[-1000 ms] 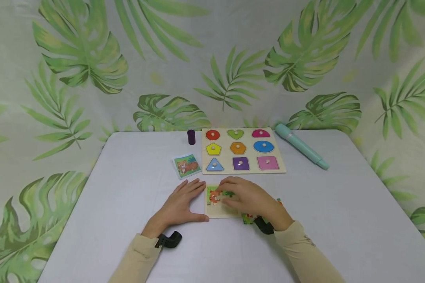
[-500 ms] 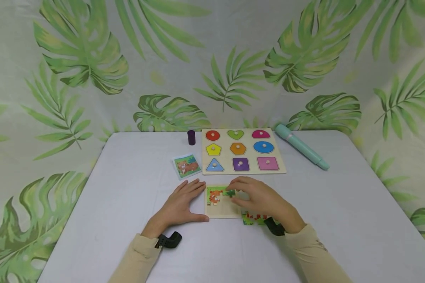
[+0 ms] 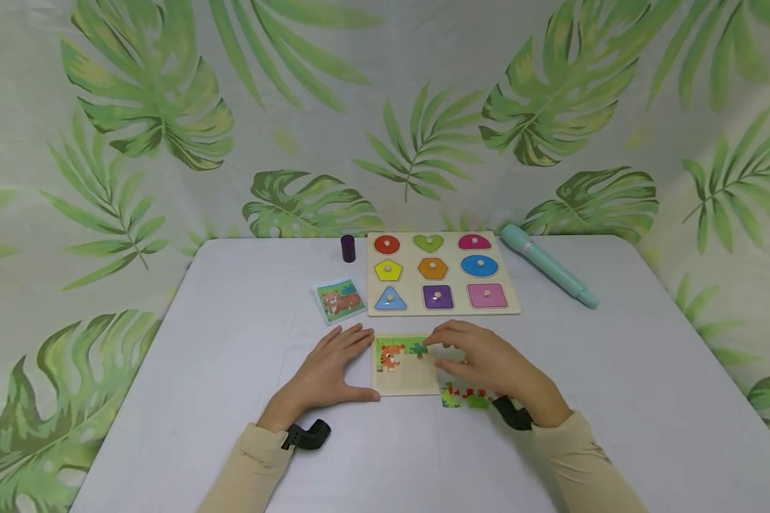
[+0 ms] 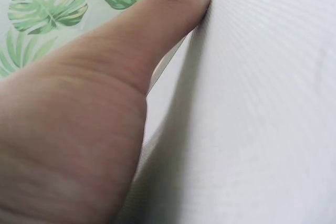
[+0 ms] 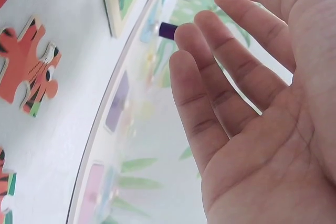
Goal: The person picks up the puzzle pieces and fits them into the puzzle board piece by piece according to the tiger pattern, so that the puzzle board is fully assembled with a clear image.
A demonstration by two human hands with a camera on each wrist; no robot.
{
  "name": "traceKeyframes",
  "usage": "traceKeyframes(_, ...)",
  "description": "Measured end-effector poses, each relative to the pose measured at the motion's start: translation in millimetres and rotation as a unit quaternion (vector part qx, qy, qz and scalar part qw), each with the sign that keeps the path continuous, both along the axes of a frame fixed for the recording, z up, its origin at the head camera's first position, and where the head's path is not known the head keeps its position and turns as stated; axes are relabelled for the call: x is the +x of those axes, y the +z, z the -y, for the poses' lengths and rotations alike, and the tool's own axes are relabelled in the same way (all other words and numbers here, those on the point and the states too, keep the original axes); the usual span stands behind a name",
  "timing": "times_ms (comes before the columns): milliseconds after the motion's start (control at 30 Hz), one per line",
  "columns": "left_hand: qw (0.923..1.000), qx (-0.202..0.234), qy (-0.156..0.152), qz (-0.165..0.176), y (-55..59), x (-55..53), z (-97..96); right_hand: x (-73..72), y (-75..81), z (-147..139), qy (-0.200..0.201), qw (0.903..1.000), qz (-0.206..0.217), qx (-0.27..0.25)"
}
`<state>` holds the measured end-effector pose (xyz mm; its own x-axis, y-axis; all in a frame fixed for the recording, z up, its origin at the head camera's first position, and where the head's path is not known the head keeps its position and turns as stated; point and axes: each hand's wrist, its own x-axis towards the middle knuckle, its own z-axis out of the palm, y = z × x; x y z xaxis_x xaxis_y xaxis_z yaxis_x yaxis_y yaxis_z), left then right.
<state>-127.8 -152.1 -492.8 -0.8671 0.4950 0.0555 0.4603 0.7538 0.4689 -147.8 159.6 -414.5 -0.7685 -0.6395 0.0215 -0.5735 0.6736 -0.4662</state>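
Note:
My left hand (image 3: 326, 374) lies with spread fingers along the left edge of a small wooden jigsaw tray (image 3: 406, 380); its index fingertip is at the upper left corner and its thumb at the lower left. Fitted pieces show a tiger's face (image 3: 390, 356) at left and a palm tree (image 3: 418, 348) at upper right, while bare wood fills the lower part. Over the tray's right edge hovers my right hand (image 3: 490, 360), fingers relaxed and slightly bent, holding nothing. Loose jigsaw pieces (image 3: 476, 401) lie below it, partly hidden; the right wrist view shows an orange tiger piece (image 5: 31, 72) among them.
Behind the tray lies a wooden shape board (image 3: 406, 285) with knobbed pieces. A tiger picture card (image 3: 339, 301) sits to its left, near a dark purple cylinder (image 3: 348, 249). A mint-green stick (image 3: 548, 266) lies at back right, by the leaf-print backdrop (image 3: 411, 157).
My right hand has drawn to the right, off the tray, uncovering the palm-tree piece and more of the loose pieces. My left hand has stayed in place.

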Motion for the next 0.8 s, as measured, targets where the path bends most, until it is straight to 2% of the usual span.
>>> traceKeyframes(133,1.0000,0.000,-0.001,-0.002,0.3,-0.3,0.0,0.5,-1.4,-4.8,-0.006,1.0000,0.004,-0.002)
traceKeyframes(367,1.0000,-0.001,-0.002,-0.004,0.3,-0.8,-0.1,2.2,-4.5,-16.1,-0.005,0.9999,-0.013,0.000)
traceKeyframes(600,1.0000,-0.001,-0.001,-0.002,-0.5,-0.4,-0.2,5.2,-9.3,-28.9,-0.017,0.9999,0.003,-0.002)
traceKeyframes(800,1.0000,-0.002,-0.001,0.000,-0.5,-0.5,0.0,7.2,-13.6,-40.3,-0.021,0.9997,-0.002,-0.015)
